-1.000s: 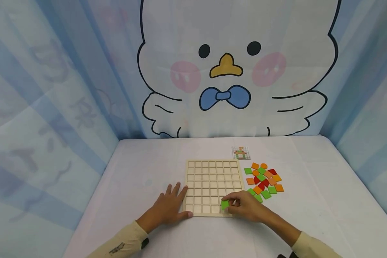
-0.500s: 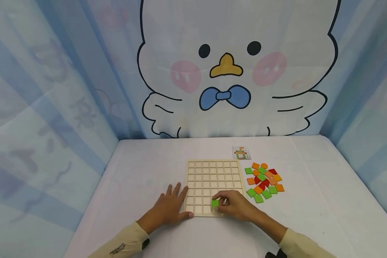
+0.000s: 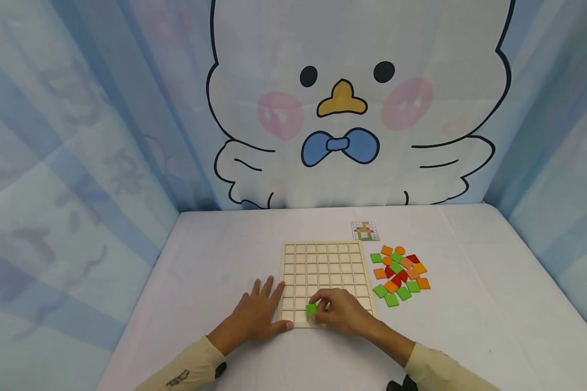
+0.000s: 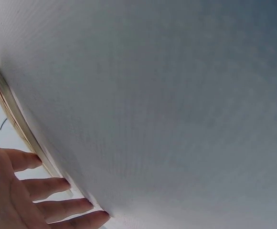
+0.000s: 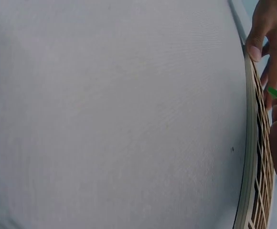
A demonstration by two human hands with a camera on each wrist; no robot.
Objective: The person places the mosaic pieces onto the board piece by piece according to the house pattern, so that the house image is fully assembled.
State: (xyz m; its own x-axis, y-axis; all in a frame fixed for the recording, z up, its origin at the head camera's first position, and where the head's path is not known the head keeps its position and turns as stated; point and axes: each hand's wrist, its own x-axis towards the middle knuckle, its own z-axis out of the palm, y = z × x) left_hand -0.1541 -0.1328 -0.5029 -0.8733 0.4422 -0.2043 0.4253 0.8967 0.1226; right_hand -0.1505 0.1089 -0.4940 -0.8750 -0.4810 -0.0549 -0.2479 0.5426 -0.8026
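Observation:
A wooden grid board (image 3: 323, 267) with square cells lies on the white table. My right hand (image 3: 341, 311) pinches a green square tile (image 3: 311, 310) between thumb and fingers, low over the board's front row, left of its middle. In the right wrist view the green tile (image 5: 275, 94) shows tilted between the fingertips. My left hand (image 3: 255, 310) lies with spread fingers at the board's left edge, thumb by the front left corner. The left wrist view shows those fingers (image 4: 50, 187) stretched along the wooden rim (image 4: 21, 121).
Right of the board lies a loose cluster of green, orange and red tiles (image 3: 401, 271), some square, some round or curved. A small pattern card (image 3: 365, 231) sits behind the board's back right corner. A curtain with a cartoon bird (image 3: 342, 163) rises behind the table.
My right hand has moved left along the board's front row with the green tile pinched in it. The left hand has stayed in place at the board's edge.

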